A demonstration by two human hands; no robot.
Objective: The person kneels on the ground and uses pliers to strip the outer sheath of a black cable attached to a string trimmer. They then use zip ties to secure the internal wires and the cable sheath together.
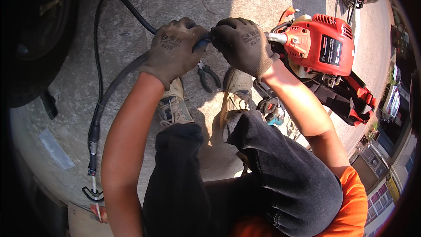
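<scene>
The black hose (120, 6) I am working on is thick, rubbery and flexible. It runs from between my two hands up and left in a wide loop over the concrete floor (258, 0), then down along my left side to a thinner metal end near a small black hook-shaped part (91, 193). Its near end meets a short bright metal tube (277, 38) that sticks out of the red engine (322, 44), a boxy plastic-cased motor with cooling slots on top and a dark label on its side.

My left hand (173, 50) is closed around the hose, fingers curled over it and thumb toward the joint, wrist bent down. My right hand (243, 44) is closed on the hose end right at the metal tube, knuckles up, touching the left hand's fingertips. Both wear dark knitted gloves with a coated, grippy palm. My bare forearms rise from the lower edge and meet above my knees.

Just below my hands, a pair of pliers (207, 75) with dark handles lies on the concrete between my worn pale shoes (175, 105). My legs are in dark grey denim, my shirt is orange. Beneath the engine lies a black and red harness frame (351, 101). The floor is rough, grey and sunlit, with my shadow across it. A dark tyre (39, 39) fills the upper left.
</scene>
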